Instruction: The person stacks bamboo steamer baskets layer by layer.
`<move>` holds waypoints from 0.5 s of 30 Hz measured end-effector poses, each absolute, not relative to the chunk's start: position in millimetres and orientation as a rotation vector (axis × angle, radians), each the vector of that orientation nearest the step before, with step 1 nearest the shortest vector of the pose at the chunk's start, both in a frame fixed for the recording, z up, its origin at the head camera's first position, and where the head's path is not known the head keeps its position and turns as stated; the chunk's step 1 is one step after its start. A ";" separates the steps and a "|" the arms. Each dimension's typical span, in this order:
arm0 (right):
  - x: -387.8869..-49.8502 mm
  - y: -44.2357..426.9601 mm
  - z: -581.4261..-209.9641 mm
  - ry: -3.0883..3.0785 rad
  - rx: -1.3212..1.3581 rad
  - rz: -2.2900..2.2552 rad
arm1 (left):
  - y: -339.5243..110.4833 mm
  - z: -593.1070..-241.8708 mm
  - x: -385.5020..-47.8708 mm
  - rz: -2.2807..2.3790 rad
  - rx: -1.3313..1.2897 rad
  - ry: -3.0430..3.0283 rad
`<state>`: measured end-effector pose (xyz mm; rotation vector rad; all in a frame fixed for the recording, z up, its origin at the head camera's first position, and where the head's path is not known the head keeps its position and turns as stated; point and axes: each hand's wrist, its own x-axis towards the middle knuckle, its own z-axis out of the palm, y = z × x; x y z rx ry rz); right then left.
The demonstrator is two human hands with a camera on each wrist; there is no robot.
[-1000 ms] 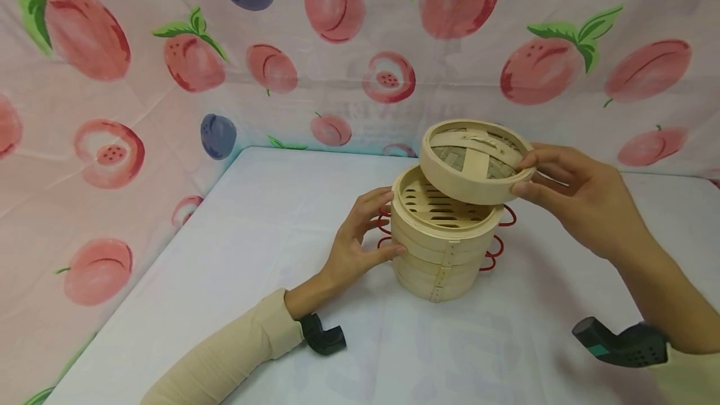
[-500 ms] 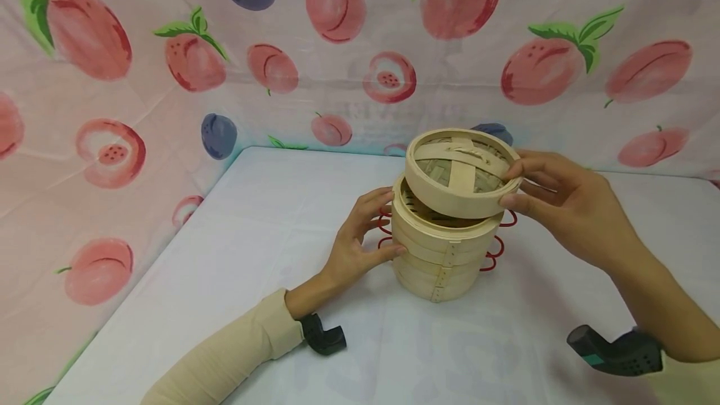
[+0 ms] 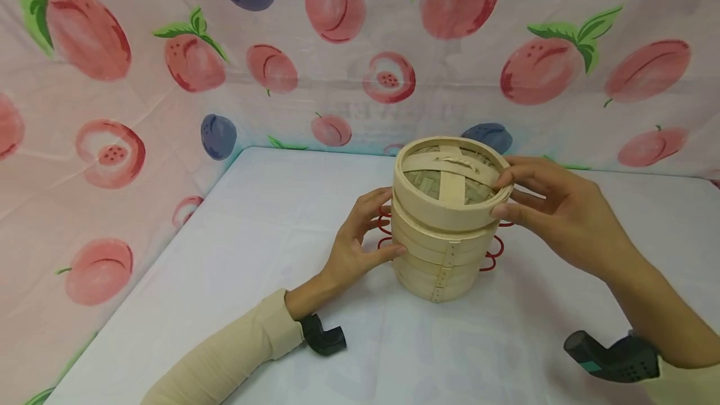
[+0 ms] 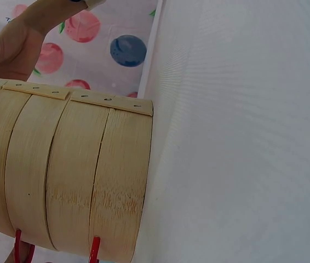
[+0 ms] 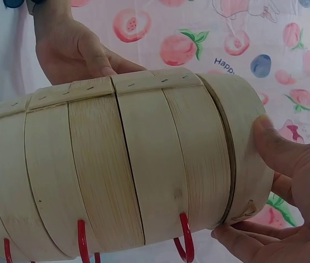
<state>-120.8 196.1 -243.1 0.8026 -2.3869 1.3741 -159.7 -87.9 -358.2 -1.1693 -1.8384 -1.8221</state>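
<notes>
A round bamboo steamer (image 3: 441, 261) of stacked baskets stands upright on the white table, red cord loops on its sides. Its woven lid (image 3: 452, 186) lies over the top basket. My right hand (image 3: 565, 214) pinches the lid's right rim between thumb and fingers. In the right wrist view a narrow dark gap shows between lid (image 5: 245, 131) and upper basket, so the lid does not look fully flush. My left hand (image 3: 354, 239) holds the stack's left side, thumb in front and fingers toward the back. The basket's inside is hidden by the lid.
The white-covered table (image 3: 253, 224) spreads out around the steamer. A fruit-printed cloth (image 3: 337, 74) hangs behind the table and along its left side. Black wrist devices (image 3: 613, 358) sit on both forearms.
My right hand has brought the lid leftward and down, from tilted across the right rear rim to over the top basket. The left hand and the stack have stayed in place.
</notes>
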 end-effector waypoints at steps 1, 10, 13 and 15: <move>-120.5 195.8 -243.2 -2.387 0.810 1.375 | -87.7 -358.3 -159.7 -1.824 -1.169 -1.836; -119.3 194.9 -244.4 -2.396 0.827 1.375 | -87.2 -358.4 -159.6 -1.826 -1.159 -1.841; -119.0 194.6 -244.5 -2.401 0.831 1.368 | -87.7 -358.5 -159.8 -1.824 -1.153 -1.852; -118.8 194.5 -244.4 -2.404 0.833 1.363 | -88.2 -358.5 -160.0 -1.823 -1.150 -1.857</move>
